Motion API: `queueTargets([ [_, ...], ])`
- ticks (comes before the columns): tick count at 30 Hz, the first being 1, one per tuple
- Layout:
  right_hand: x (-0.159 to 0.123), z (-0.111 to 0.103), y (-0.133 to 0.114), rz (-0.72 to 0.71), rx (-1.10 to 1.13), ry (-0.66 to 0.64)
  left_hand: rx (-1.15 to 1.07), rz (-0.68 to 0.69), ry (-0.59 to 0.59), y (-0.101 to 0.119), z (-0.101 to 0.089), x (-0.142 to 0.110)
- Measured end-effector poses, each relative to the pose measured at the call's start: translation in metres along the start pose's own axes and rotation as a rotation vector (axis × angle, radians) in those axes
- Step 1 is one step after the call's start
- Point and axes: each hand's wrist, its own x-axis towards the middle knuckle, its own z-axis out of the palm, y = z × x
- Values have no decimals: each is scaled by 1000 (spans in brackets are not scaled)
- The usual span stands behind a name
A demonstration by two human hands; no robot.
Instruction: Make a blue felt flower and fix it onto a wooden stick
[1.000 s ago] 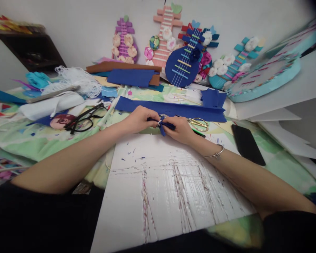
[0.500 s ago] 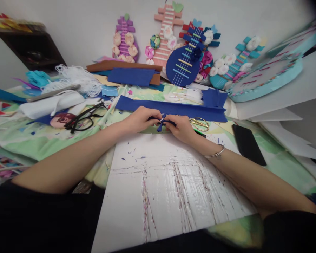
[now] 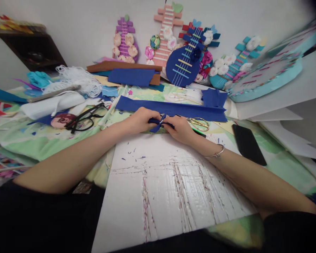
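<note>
Between my two hands is a small dark blue paper bow (image 3: pixel 158 125) with a bit of white at its middle, held above the far edge of a scored white board (image 3: pixel 168 182). My left hand (image 3: pixel 142 119) pinches its left side, and my right hand (image 3: pixel 181 127) grips the right side. The fingertips are partly hidden behind the paper. Just beyond the hands lies a long folded strip of blue paper (image 3: pixel 147 104). Gold-handled scissors (image 3: pixel 200 123) rest close to my right hand.
Black glasses (image 3: pixel 86 117) and a tangle of white string (image 3: pixel 73 80) lie on the left. A black phone (image 3: pixel 249 144) lies at right. Paper lutes, one of them a blue lute (image 3: pixel 183 65), lean on the back wall. Folded blue paper (image 3: pixel 133 76) is stacked before them.
The blue paper piece has turned between my fingers, its lower tip now pointing left and its upper tip showing. Both hands stay in nearly the same place.
</note>
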Motion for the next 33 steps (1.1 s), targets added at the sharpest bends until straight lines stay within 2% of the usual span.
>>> queueTargets([
  [6, 1, -1, 1, 12, 6, -2, 9, 12, 4, 1, 0, 0],
  [15, 0, 1, -4, -25, -6, 99, -20, 83, -32, 1, 1, -2],
  [20, 0, 2, -4, -46, -13, 103, -28, 112, -42, 1, 3, -2],
  [22, 0, 2, -3, -40, -2, 127, -46, 94, 24, 2, 4, -2],
  [24, 0, 1, -3, -10, 11, 151, -39, 81, 149, 2, 3, -1],
  [27, 0, 0, -4, 50, 21, 147, 37, 126, 284, -1, 1, -1],
  [30, 0, -1, -6, 73, 53, 127, 115, 172, 296, -5, 0, 0],
  [33, 0, 0, -6, 85, 86, 110, 171, 158, 303, -8, 1, -1],
])
